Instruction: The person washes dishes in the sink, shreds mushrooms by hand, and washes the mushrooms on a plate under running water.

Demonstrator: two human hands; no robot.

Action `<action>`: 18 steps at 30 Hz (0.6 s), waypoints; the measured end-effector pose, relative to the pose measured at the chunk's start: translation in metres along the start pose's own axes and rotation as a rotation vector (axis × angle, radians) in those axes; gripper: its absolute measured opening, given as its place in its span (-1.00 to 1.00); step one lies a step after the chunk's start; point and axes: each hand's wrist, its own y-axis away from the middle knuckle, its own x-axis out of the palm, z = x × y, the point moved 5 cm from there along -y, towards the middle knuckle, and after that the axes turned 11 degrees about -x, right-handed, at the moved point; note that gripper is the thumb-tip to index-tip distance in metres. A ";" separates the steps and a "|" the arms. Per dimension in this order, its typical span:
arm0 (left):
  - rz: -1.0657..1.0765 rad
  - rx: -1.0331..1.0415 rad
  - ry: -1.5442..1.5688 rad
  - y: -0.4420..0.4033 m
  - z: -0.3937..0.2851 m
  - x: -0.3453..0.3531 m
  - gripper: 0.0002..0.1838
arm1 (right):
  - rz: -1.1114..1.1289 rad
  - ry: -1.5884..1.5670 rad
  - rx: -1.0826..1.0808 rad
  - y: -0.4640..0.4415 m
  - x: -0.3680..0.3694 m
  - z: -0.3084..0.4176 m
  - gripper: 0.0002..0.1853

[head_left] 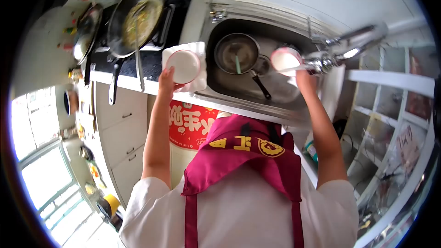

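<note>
My left hand (167, 81) is closed on the near left edge of a white bowl with a pink rim (183, 65). Beneath that bowl lies a white piece with a wavy edge (200, 51); whether cloth or tray, I cannot tell. On the right, my right hand (304, 79) grips a second pink-rimmed white bowl (284, 59) over the sink (287, 94). A metal tap (324, 64) partly covers this bowl and the hand. Left of it in the sink sits a dark frying pan (229, 50) with liquid and a pale green strip inside.
On the stove (177, 7) at left is a wok (126, 41) holding yellowish food and a long-handled metal utensil (138, 66). Another lidded pan (87, 32) is beyond it. A second tap (216, 0) rises behind the sink. White shelving (390, 78) stands at right.
</note>
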 end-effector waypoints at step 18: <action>0.942 -0.081 0.004 0.070 0.018 0.283 -0.37 | 0.520 -0.980 0.368 0.029 0.007 0.033 -0.55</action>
